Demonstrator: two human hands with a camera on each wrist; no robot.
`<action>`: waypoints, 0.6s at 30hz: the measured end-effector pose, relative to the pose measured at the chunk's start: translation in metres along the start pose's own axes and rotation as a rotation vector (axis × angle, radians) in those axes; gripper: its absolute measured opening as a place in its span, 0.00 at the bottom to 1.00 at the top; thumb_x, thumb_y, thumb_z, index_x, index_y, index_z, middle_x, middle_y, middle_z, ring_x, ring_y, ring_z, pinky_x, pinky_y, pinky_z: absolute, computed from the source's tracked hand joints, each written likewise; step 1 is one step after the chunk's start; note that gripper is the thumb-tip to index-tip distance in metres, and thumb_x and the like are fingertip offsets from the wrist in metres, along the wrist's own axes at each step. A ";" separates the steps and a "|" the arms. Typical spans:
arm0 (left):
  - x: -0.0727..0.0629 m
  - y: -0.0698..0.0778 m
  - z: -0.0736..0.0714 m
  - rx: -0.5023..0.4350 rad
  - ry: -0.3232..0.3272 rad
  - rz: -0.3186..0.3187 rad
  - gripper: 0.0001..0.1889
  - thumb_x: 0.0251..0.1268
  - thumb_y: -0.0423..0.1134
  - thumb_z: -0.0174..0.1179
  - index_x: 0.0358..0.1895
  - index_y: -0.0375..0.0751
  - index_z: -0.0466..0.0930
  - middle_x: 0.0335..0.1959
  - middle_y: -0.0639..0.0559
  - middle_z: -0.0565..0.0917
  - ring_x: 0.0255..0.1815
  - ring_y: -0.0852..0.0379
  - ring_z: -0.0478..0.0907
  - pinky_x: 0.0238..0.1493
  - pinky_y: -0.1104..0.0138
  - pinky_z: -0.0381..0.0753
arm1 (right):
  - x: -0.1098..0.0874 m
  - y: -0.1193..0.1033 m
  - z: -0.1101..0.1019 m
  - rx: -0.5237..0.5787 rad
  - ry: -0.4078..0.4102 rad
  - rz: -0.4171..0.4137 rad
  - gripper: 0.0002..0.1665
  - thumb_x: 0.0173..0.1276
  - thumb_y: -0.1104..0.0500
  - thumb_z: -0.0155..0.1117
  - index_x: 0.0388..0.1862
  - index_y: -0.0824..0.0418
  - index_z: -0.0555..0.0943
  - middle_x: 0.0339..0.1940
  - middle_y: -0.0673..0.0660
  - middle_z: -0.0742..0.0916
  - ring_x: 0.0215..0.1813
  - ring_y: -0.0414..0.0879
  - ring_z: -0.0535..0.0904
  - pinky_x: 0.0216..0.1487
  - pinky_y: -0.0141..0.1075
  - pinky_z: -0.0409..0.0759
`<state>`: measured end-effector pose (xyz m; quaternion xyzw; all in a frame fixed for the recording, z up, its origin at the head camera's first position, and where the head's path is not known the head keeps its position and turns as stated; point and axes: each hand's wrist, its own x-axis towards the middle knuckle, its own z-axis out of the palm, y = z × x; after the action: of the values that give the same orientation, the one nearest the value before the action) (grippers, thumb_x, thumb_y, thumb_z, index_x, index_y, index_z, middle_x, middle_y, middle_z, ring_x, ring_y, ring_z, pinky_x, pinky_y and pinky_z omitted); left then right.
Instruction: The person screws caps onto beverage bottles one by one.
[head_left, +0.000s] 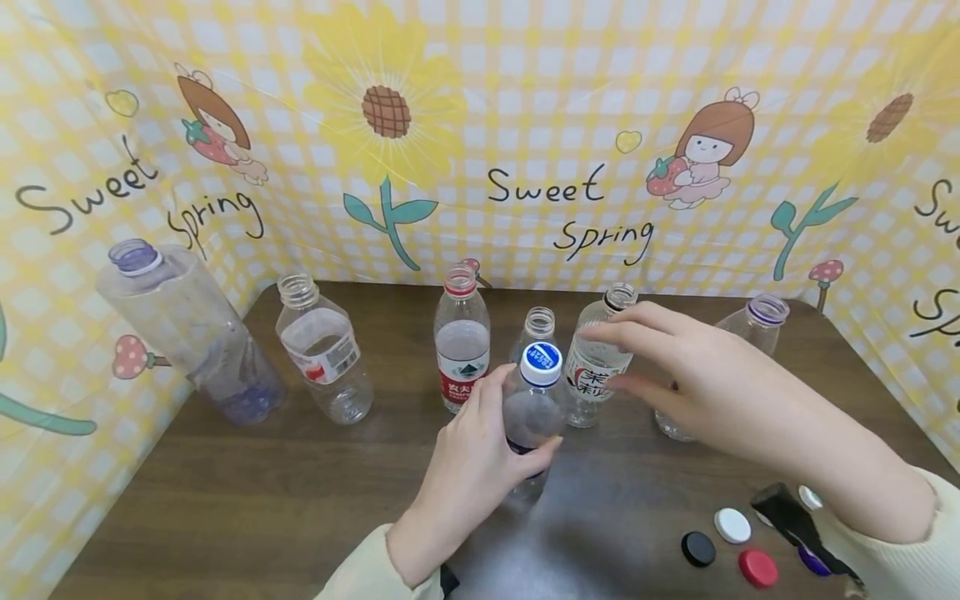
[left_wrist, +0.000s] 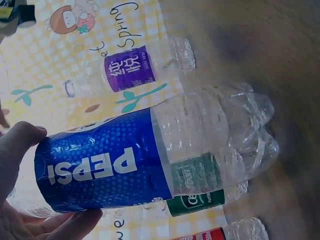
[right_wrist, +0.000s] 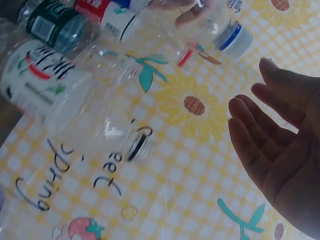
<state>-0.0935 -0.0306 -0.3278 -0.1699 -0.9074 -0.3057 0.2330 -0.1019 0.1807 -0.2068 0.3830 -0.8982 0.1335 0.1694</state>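
Observation:
My left hand [head_left: 476, 454] grips a clear Pepsi bottle [left_wrist: 100, 167] around its upper body, thumb on one side and fingers on the other. A blue label wraps the bottle, and a white cap with a blue top [head_left: 542, 363] sits on its neck. I cannot tell whether its base touches the table. To the right of that cap my right hand [head_left: 693, 358] is held in the air, fingers loosely bent and nothing in them. In the head view it partly covers a capless bottle with a white jasmine label [head_left: 592, 375]; the right wrist view shows it apart from the bottles.
Capless bottles stand along the back: a large purplish one [head_left: 195, 333], a white-labelled one [head_left: 322, 354], a red-labelled one [head_left: 461, 350], a small clear one [head_left: 538, 323] and one at right [head_left: 757, 327]. Loose black [head_left: 698, 549], white [head_left: 732, 526], red [head_left: 758, 567] and purple caps [head_left: 813, 561] lie front right.

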 end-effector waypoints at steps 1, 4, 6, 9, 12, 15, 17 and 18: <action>0.000 -0.001 -0.001 0.000 0.001 -0.004 0.41 0.41 0.51 0.75 0.58 0.37 0.66 0.46 0.48 0.81 0.43 0.54 0.82 0.37 0.60 0.83 | -0.004 0.002 -0.001 -0.010 0.010 0.013 0.32 0.54 0.63 0.72 0.60 0.49 0.77 0.49 0.45 0.82 0.39 0.34 0.78 0.36 0.32 0.79; 0.000 -0.006 -0.005 0.006 0.004 -0.012 0.41 0.41 0.50 0.75 0.59 0.37 0.66 0.49 0.47 0.81 0.44 0.53 0.82 0.39 0.59 0.84 | -0.019 0.008 -0.003 -0.048 0.030 0.072 0.37 0.52 0.62 0.74 0.63 0.47 0.74 0.48 0.44 0.82 0.39 0.34 0.78 0.36 0.33 0.78; 0.000 -0.010 -0.009 0.017 0.011 -0.015 0.41 0.41 0.50 0.75 0.59 0.36 0.67 0.50 0.46 0.81 0.44 0.52 0.82 0.39 0.59 0.84 | -0.029 0.013 -0.001 -0.066 0.023 0.119 0.40 0.51 0.62 0.75 0.64 0.48 0.73 0.46 0.43 0.82 0.40 0.34 0.78 0.36 0.34 0.79; 0.000 -0.017 -0.017 0.032 0.025 -0.023 0.42 0.41 0.50 0.76 0.59 0.35 0.66 0.47 0.44 0.81 0.42 0.51 0.82 0.37 0.59 0.84 | -0.047 0.024 0.004 -0.082 -0.001 0.172 0.41 0.50 0.63 0.75 0.64 0.49 0.72 0.46 0.45 0.82 0.40 0.35 0.79 0.36 0.36 0.80; 0.000 -0.025 -0.025 0.040 0.050 -0.044 0.42 0.41 0.49 0.76 0.59 0.35 0.66 0.44 0.42 0.81 0.39 0.50 0.82 0.35 0.58 0.84 | -0.064 0.034 0.011 -0.087 -0.012 0.210 0.42 0.47 0.65 0.76 0.63 0.50 0.73 0.48 0.48 0.83 0.43 0.40 0.82 0.38 0.36 0.81; 0.000 -0.034 -0.035 0.048 0.085 -0.075 0.42 0.40 0.48 0.76 0.60 0.34 0.66 0.46 0.40 0.81 0.38 0.46 0.83 0.34 0.54 0.83 | -0.081 0.043 0.018 -0.094 0.000 0.227 0.40 0.44 0.66 0.77 0.59 0.51 0.77 0.49 0.50 0.84 0.44 0.44 0.83 0.40 0.31 0.80; 0.001 -0.040 -0.041 0.052 0.103 -0.098 0.42 0.40 0.46 0.76 0.60 0.32 0.66 0.48 0.37 0.80 0.40 0.43 0.83 0.36 0.52 0.83 | -0.091 0.049 0.024 -0.101 0.024 0.227 0.38 0.42 0.66 0.77 0.56 0.52 0.79 0.48 0.49 0.85 0.44 0.45 0.83 0.43 0.25 0.77; 0.001 -0.042 -0.044 0.058 0.115 -0.108 0.42 0.41 0.46 0.76 0.60 0.32 0.65 0.49 0.37 0.79 0.40 0.42 0.83 0.37 0.51 0.83 | -0.097 0.052 0.028 -0.102 0.037 0.222 0.37 0.41 0.66 0.77 0.55 0.52 0.80 0.47 0.49 0.85 0.43 0.44 0.83 0.43 0.21 0.75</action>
<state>-0.0997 -0.0903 -0.3163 -0.0961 -0.9089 -0.3006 0.2727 -0.0826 0.2674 -0.2768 0.2694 -0.9375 0.1129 0.1892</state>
